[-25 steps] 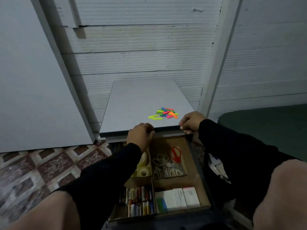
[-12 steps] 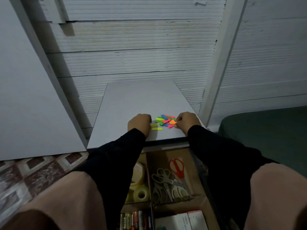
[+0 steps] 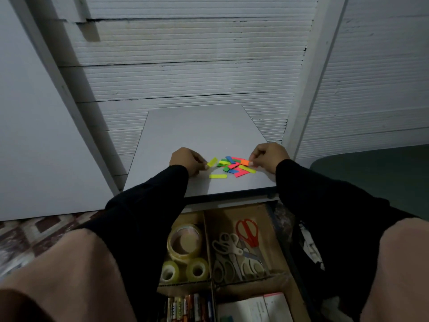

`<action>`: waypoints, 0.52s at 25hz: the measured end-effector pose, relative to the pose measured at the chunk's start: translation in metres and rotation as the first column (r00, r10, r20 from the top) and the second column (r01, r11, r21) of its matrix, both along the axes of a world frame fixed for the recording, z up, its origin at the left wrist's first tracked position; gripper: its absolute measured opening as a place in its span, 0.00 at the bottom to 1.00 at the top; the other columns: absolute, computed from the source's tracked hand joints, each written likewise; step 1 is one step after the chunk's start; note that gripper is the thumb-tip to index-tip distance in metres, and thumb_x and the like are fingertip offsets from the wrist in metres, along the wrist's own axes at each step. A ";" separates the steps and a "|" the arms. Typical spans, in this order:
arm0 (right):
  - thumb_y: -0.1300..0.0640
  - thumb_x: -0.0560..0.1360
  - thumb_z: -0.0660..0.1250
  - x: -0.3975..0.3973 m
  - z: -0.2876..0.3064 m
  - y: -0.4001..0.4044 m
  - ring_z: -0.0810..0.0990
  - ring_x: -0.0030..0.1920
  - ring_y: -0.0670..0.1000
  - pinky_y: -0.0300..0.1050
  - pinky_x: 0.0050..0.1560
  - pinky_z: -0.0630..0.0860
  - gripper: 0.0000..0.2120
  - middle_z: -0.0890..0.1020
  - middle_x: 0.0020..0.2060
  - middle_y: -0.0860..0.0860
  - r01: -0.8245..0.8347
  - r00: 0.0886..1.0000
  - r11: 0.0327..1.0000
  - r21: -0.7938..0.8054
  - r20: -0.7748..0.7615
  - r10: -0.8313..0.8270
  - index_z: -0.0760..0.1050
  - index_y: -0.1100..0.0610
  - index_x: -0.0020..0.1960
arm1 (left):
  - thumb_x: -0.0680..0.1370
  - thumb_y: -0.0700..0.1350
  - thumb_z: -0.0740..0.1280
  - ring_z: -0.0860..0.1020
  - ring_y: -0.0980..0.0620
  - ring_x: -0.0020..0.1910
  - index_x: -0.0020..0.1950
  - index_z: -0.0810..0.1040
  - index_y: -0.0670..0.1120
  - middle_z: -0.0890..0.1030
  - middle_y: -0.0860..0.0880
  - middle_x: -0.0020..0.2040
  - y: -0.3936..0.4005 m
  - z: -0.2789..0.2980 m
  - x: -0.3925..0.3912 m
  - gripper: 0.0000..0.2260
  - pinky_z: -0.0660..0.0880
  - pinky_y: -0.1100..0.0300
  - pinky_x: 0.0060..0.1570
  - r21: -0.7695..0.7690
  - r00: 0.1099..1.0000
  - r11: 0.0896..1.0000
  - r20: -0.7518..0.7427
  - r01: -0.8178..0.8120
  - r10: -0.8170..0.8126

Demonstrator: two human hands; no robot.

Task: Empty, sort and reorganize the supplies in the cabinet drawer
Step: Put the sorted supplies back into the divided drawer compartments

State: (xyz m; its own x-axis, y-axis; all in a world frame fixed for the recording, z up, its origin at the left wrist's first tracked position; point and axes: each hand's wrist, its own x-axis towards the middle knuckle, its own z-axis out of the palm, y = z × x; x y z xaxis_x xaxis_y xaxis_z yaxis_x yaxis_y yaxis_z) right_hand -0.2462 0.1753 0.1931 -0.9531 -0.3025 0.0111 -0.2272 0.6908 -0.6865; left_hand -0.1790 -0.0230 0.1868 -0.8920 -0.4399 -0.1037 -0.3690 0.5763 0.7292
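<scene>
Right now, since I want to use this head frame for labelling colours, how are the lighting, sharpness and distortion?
Head view: dim, bluish light, so the drawer below is murky; the neon tabs on the white board stand out clearly; wide-angle bending curves the wall beams; the battery labels near the bottom edge are too soft to read; no glare.

Sticky tabs (image 3: pixel 233 165) lie on the cabinet top (image 3: pixel 202 133); below, the drawer (image 3: pixel 267 219) holds tape rolls (image 3: pixel 184 242) left of scissors (image 3: pixel 236 254).

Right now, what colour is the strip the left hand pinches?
Yellow: the strip shows clearly in the head view.
</scene>
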 end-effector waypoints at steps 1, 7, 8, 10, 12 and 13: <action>0.67 0.69 0.72 0.001 0.006 0.002 0.74 0.34 0.45 0.27 0.31 0.69 0.06 0.78 0.33 0.50 -0.075 0.997 0.997 -0.002 0.025 0.075 0.80 0.62 0.46 | 0.71 0.39 0.73 0.75 0.52 0.31 0.50 0.83 0.39 0.79 0.47 0.33 0.001 0.004 0.001 0.08 0.76 0.63 0.38 0.036 0.999 0.999 0.011 0.032 -0.033; 0.66 0.71 0.71 0.009 0.003 -0.003 0.77 0.50 0.51 0.41 0.55 0.72 0.15 0.81 0.54 0.57 -0.241 0.963 0.903 0.356 -0.026 0.267 0.80 0.59 0.57 | 0.70 0.43 0.75 0.79 0.49 0.48 0.57 0.82 0.45 0.81 0.45 0.52 0.019 0.010 0.004 0.16 0.75 0.60 0.51 -0.340 0.935 0.878 0.232 0.338 -0.270; 0.64 0.72 0.70 0.011 0.001 -0.005 0.76 0.55 0.53 0.43 0.59 0.70 0.15 0.79 0.58 0.57 -0.235 0.959 0.882 0.410 -0.049 0.278 0.79 0.58 0.58 | 0.70 0.44 0.75 0.78 0.47 0.52 0.57 0.82 0.45 0.81 0.45 0.54 0.022 0.008 0.002 0.16 0.74 0.59 0.54 -0.383 0.935 0.860 0.239 0.337 -0.260; 0.63 0.73 0.69 0.013 -0.002 -0.007 0.75 0.60 0.54 0.44 0.61 0.69 0.15 0.78 0.60 0.55 -0.222 0.955 0.858 0.463 -0.076 0.288 0.79 0.57 0.59 | 0.71 0.45 0.74 0.78 0.47 0.54 0.55 0.82 0.44 0.82 0.45 0.54 0.026 0.007 -0.001 0.14 0.73 0.59 0.53 -0.419 0.940 0.848 0.241 0.325 -0.241; 0.62 0.73 0.69 0.013 -0.004 -0.009 0.75 0.60 0.54 0.44 0.60 0.69 0.13 0.78 0.59 0.55 -0.215 0.956 0.852 0.477 -0.076 0.284 0.79 0.58 0.58 | 0.71 0.44 0.74 0.79 0.47 0.54 0.52 0.83 0.44 0.82 0.45 0.53 0.028 0.007 -0.002 0.11 0.72 0.60 0.49 -0.434 0.946 0.848 0.244 0.305 -0.215; 0.62 0.73 0.68 0.012 -0.005 -0.010 0.75 0.60 0.54 0.44 0.59 0.70 0.12 0.79 0.58 0.55 -0.217 0.956 0.847 0.485 -0.071 0.286 0.79 0.59 0.57 | 0.71 0.44 0.74 0.79 0.47 0.53 0.52 0.83 0.44 0.82 0.45 0.53 0.029 0.007 -0.001 0.10 0.72 0.60 0.47 -0.435 0.950 0.853 0.239 0.289 -0.200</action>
